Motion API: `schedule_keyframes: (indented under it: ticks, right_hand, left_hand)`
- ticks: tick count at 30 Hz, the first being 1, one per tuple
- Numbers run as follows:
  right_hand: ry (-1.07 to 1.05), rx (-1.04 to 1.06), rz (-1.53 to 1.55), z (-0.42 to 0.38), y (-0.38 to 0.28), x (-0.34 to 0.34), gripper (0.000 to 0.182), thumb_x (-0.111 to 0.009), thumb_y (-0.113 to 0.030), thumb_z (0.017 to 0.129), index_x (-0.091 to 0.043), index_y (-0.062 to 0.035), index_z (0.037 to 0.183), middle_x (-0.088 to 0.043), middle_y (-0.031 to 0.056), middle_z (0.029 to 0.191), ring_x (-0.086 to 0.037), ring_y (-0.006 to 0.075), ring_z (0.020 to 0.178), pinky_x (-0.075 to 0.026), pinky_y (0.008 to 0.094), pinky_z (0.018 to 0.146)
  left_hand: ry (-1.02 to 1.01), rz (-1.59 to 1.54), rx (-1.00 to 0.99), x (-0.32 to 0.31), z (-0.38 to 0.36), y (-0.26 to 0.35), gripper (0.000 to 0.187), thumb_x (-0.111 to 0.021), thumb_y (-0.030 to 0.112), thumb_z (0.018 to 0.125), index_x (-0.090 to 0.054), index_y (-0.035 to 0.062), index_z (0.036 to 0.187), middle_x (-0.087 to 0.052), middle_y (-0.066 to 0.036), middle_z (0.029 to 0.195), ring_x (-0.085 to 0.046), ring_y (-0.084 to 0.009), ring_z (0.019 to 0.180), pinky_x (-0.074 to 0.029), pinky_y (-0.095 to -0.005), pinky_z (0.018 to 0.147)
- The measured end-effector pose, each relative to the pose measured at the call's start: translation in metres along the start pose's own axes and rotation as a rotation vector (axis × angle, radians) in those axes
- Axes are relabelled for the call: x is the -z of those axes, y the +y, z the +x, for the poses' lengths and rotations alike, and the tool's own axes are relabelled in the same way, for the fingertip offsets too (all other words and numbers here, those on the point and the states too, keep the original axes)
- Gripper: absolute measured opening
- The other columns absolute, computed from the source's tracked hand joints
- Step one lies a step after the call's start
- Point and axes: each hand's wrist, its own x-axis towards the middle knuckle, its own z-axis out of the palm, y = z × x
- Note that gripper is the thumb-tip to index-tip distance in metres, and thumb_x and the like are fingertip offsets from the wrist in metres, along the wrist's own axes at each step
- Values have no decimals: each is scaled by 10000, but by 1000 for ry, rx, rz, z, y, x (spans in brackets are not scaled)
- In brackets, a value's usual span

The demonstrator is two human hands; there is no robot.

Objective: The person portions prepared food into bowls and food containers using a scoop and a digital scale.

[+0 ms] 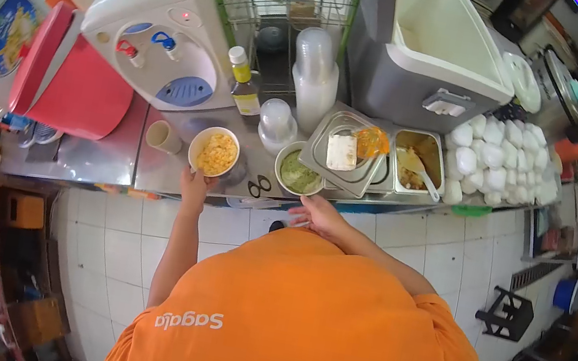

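My left hand (pixel 192 191) grips the near side of a white bowl (pixel 193 151) filled with small yellow pieces like corn kernels (pixel 217 153), at the front of the steel counter. My right hand (pixel 320 216) is at the counter edge with its fingers apart and nothing held in them. Just beyond its fingertips is a second white bowl (pixel 279 169), containing a green food (pixel 299 174). Black-handled scissors (pixel 259 186) lie between the bowls. A beige cup (pixel 164 137) stands left of the yellow food.
Behind are a water dispenser (pixel 146 32), a yellow-labelled bottle (pixel 244 84), stacked clear cups (pixel 315 77) and a grey cooler (pixel 429 89). To the right, a lidded steel tray (pixel 337 177), a food pan with a spoon (pixel 418 165) and white wrapped bundles (pixel 497 159) line the counter. A red bin (pixel 82 82) stands left.
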Motion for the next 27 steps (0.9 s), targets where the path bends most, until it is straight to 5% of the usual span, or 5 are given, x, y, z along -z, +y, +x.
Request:
schedule_keyframes:
  ticks: [3, 7, 10, 17, 27]
  right_hand:
    - [-91, -61, -182, -32, -23, 2, 373, -497, -357, 908, -502, -38, 1102, -628, 124, 912, -621, 182, 656, -489, 297, 547]
    - [563, 799, -988, -49, -73, 16, 235, -610, -253, 818, -609, -32, 897, -629, 132, 867, -608, 280, 677, -470, 356, 601]
    - [759, 798, -1118, -37, -91, 42, 207, -637, -163, 755, -608, -57, 930, -601, 125, 908, -588, 314, 780, -474, 371, 676]
    - [761, 650, -1417, -37, -115, 42, 223, -649, -122, 709, -602, -115, 927, -553, 107, 992, -570, 289, 885, -478, 387, 731]
    - [732, 584, -1225, -25, -101, 34, 253, -646, -208, 751, -515, -40, 887, -623, 138, 744, -611, 317, 728, -471, 405, 647]
  left_hand:
    - [3, -47, 20, -5, 1, 2, 451, -453, 145, 919, -266, -24, 1293, -586, -103, 776, -598, -161, 618, -506, -280, 543]
    - [39, 378, 98, -1, -13, 34, 389, -461, 189, 926, -320, 4, 1238, -579, -75, 699, -550, -119, 578, -450, -243, 511]
    - [98, 620, -456, -5, -28, 45, 385, -478, 214, 927, -364, 18, 1238, -511, -19, 612, -464, -71, 526, -371, -213, 483]
    - [-667, 425, -13, -69, -53, 62, 354, -524, 240, 898, -472, 39, 1185, -574, -60, 751, -509, -90, 579, -410, -227, 517]
    - [-794, 168, 297, -168, -58, 56, 639, -527, 188, 885, -175, -35, 1369, -575, -151, 978, -619, -208, 764, -486, -263, 611]
